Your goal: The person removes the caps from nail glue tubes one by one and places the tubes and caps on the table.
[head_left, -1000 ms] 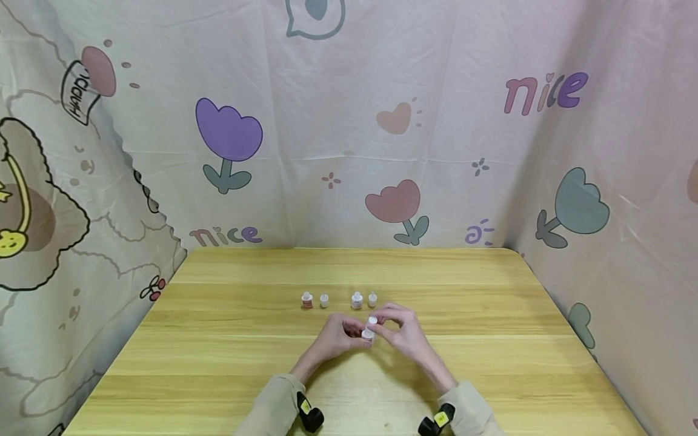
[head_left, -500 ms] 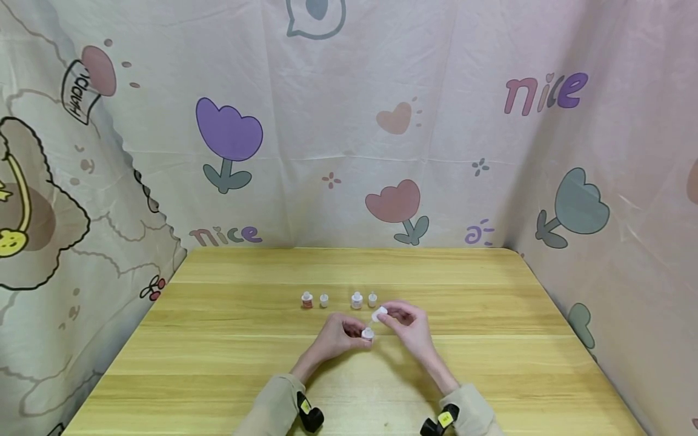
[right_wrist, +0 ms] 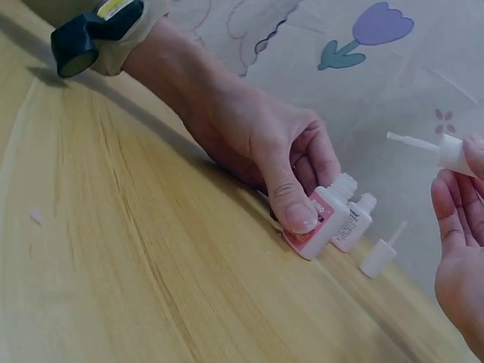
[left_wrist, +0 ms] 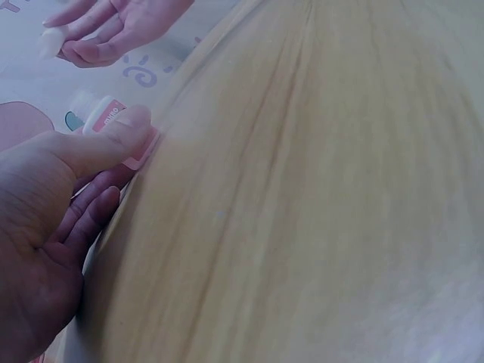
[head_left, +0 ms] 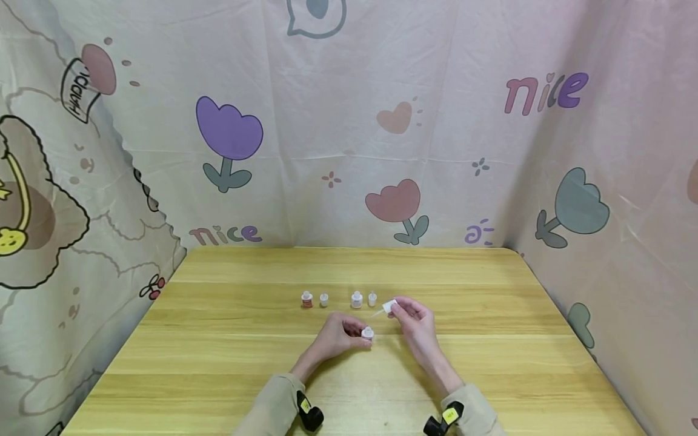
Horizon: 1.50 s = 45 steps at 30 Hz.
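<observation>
My left hand (head_left: 335, 336) grips a small white bottle (right_wrist: 327, 221) with a pink label between thumb and fingers, low over the wooden table. Its threaded neck is bare and tilts slightly in the right wrist view. Up and to the right, my right hand (head_left: 417, 324) pinches a white brush cap (head_left: 389, 306) between thumb and fingertips. The cap lies tilted, its thin pale brush (right_wrist: 412, 141) pointing left, apart from the bottle. In the left wrist view, the left thumb covers part of the label.
Farther back stand an uncapped red-labelled bottle (head_left: 307, 300) with a white brush cap (head_left: 324, 300) beside it, and a whitish uncapped bottle (head_left: 357, 300) with another brush cap (head_left: 372, 300), brush up. A patterned curtain (head_left: 327, 121) hangs behind the table (head_left: 218, 357).
The right hand has lifted the brush cap off the bottle and drawn it up and to the right, tilting it until the brush shows. My left hand has stayed in place with the bottle.
</observation>
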### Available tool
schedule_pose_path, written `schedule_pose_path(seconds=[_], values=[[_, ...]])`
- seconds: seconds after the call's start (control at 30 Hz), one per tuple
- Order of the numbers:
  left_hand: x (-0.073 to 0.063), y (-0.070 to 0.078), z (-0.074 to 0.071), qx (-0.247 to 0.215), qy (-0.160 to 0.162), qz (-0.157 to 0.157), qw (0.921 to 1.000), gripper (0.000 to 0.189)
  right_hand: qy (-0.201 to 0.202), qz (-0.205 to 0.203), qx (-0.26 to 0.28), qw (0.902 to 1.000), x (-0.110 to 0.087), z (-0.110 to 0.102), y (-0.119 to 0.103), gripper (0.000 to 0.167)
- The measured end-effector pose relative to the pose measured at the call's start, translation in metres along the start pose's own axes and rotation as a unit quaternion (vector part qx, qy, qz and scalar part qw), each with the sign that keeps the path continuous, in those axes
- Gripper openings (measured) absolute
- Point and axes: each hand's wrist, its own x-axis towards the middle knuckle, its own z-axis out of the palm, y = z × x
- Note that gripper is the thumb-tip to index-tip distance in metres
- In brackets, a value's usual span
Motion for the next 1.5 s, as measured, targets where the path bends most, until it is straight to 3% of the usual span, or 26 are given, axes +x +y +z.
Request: schedule_pose_path(seconds=[0.2,0.43,0.73,0.83,0.97,1.17,1.5], values=[[0.0,0.0,0.002,0.0,0.008,-0.003,1.0,0.02,0.005,0.035,0.05,0.9981,0.0,-0.003,-0.002,0.032],[-0.007,0.033,-0.003,-0.005,0.01,0.001,0.9999,0.018,-0.01,0.055,0.127,0.9904,-0.001,-0.006,-0.005,0.035],[-0.008,0.037,-0.006,-0.006,0.006,0.005,0.9999,0.018,-0.047,0.082,0.191,0.9771,-0.002,-0.01,-0.008,0.039],[-0.007,0.034,-0.006,-0.004,0.005,0.0,1.0,0.018,-0.063,0.087,0.214,0.9709,-0.002,-0.012,-0.009,0.042],[-0.003,0.02,-0.002,0.003,0.005,-0.004,1.0,0.018,-0.081,0.09,0.232,0.9652,-0.002,-0.013,-0.01,0.044],[0.0,0.003,0.0,0.011,0.006,-0.004,0.9999,0.02,-0.092,0.093,0.233,0.9636,-0.003,-0.014,-0.012,0.042],[0.001,0.0,-0.003,0.01,-0.008,0.015,0.9998,0.019,-0.13,0.08,0.205,0.9668,-0.001,-0.019,-0.014,0.047]])
